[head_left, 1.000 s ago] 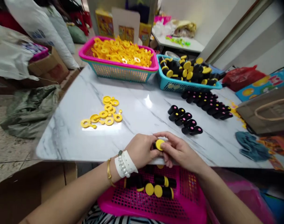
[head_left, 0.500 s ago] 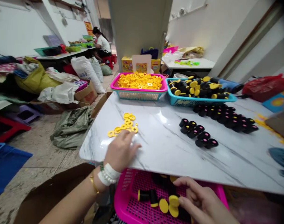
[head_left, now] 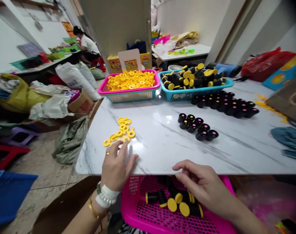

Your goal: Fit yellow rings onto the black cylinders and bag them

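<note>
My left hand [head_left: 116,167] rests over the table's left part, fingers apart, with its fingertips at the near side of a loose group of yellow plastic rings [head_left: 123,127]. One ring lies right at the fingertips; I cannot tell whether it is touched. My right hand [head_left: 201,182] hovers above the pink basket [head_left: 130,217] by the table edge, thumb and index finger slightly apart, nothing visible between them. Inside that basket lie several black cylinders with yellow ends [head_left: 172,204]. Short rows of black cylinders [head_left: 196,125] stand upright on the table, pink or yellow dots on top.
A pink basket heaped with yellow rings [head_left: 130,83] stands at the back, beside a blue basket [head_left: 194,92] of black-and-yellow cylinders. More black cylinders [head_left: 226,102] stand in rows at right, near a red bag [head_left: 269,65]. A person [head_left: 88,44] sits far left.
My right hand has risen from the cylinders in the lower basket towards the table edge. My left hand's fingers have spread near the rings. The view has shifted to the right.
</note>
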